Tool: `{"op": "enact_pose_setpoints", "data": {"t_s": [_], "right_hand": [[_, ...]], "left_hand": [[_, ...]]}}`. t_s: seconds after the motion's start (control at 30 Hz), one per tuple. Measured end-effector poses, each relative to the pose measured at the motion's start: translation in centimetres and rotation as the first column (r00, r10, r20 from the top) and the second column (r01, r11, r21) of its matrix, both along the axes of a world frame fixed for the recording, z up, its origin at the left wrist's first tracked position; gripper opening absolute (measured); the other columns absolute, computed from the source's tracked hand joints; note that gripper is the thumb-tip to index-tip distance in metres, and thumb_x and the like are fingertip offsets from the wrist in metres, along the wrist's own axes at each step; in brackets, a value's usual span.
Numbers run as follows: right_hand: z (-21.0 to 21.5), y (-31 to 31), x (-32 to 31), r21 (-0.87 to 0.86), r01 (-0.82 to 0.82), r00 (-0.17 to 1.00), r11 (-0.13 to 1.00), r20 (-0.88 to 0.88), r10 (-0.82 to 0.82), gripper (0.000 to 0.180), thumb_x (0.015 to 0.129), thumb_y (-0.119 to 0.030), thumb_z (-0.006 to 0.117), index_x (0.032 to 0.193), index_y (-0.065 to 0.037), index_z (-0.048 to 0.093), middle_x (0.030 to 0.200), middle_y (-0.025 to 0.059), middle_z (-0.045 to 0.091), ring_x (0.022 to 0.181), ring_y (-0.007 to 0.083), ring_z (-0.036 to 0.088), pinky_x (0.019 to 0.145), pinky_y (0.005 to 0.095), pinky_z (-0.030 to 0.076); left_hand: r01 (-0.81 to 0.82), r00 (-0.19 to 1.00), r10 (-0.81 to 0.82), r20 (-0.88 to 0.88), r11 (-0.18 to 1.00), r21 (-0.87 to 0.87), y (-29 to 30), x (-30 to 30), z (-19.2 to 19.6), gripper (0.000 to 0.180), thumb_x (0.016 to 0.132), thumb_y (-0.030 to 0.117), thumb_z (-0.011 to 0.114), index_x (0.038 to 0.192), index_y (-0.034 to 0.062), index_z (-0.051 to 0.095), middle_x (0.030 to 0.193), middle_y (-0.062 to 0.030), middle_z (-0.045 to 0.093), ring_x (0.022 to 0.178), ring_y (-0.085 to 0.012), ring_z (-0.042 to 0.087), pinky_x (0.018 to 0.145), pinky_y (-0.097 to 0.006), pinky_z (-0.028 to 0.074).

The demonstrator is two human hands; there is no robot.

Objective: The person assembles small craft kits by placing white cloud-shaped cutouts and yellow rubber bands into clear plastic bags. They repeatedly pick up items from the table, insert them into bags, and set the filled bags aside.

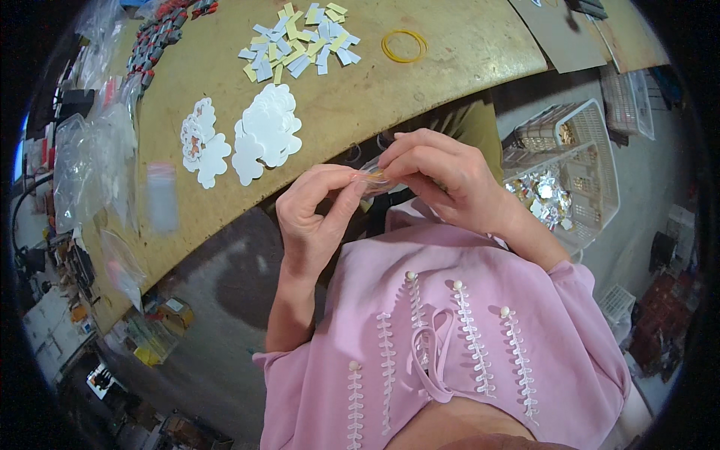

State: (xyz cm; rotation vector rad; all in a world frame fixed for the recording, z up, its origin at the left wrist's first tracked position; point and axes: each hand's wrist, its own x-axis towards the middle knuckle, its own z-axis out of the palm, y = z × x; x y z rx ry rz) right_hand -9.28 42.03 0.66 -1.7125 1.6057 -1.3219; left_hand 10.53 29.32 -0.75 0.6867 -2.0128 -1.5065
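Note:
Above my lap, at the table's near edge, both hands hold a small clear plastic bag (372,184). My left hand (315,206) pinches its left side between thumb and fingertips. From the right, my right hand (448,178) closes its fingers on the other side. A thin yellow strand or edge shows at the bag between the fingertips; what it belongs to I cannot make out. Left of the hands on the table lie a stack of white flower-shaped cards (271,126) and a smaller pile of similar cards (202,148).
Yellow and pale blue paper strips (300,43) lie scattered at the back, beside a yellow wire coil (403,46). Small clear bags (161,199) and larger plastic bags (75,172) cover the table's left. White plastic baskets (600,169) with shiny pieces stand at right.

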Motion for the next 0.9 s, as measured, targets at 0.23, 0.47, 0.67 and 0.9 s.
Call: {"op": "enact_pose_setpoints", "data": {"t_s": [0.23,0.47,0.67,0.9], "right_hand": [[0.1,-0.3,0.2,0.023,0.063,0.989,0.998,0.131,-0.066,0.018,0.087,0.001,0.078,0.104,-0.005,0.073,0.107,0.0106,0.066,0.098,0.0264,0.066,0.084,0.035,0.055],[-0.3,-0.7,0.2,0.048,0.03,0.994,0.998,0.108,-0.035,0.01,0.091,-0.005,0.076,0.1,-0.002,0.073,0.11,0.013,0.068,0.099,0.0289,0.067,0.084,0.0357,0.054],[-0.5,-0.6,-0.5,0.264,-0.097,0.978,0.96,0.204,0.043,0.01,0.093,-0.005,0.074,0.099,0.001,0.071,0.094,0.0125,0.07,0.087,0.0303,0.069,0.08,0.0359,0.056],[-0.5,-0.2,0.4,0.283,-0.047,0.601,0.958,0.774,-0.2,0.021,0.099,-0.002,0.071,0.119,0.002,0.065,0.097,0.0017,0.071,0.092,0.0071,0.067,0.084,0.0255,0.057]], "left_hand": [[-0.016,0.993,0.019,-0.119,1.0,0.025,0.4,-0.4,-0.7,0.007,0.092,-0.003,0.074,0.098,-0.0008,0.076,0.095,-0.0106,0.076,0.086,-0.0203,0.072,0.078,-0.031,0.056],[-0.031,0.985,0.027,-0.169,0.999,-0.021,0.9,-0.9,-1.3,0.007,0.093,-0.003,0.074,0.1,-0.0008,0.075,0.095,-0.0103,0.075,0.087,-0.0194,0.071,0.078,-0.03,0.055],[0.071,0.991,-0.032,-0.133,0.951,0.3,1.1,-1.0,-1.6,0.011,0.094,-0.001,0.077,0.105,-0.0001,0.075,0.099,-0.0032,0.071,0.087,-0.0052,0.066,0.073,-0.021,0.054],[0.016,0.951,0.12,-0.287,0.902,0.432,1.3,-1.4,-1.4,0.005,0.097,-0.004,0.068,0.1,-0.0007,0.069,0.097,-0.0011,0.067,0.085,-0.0048,0.059,0.076,-0.021,0.049]]}}
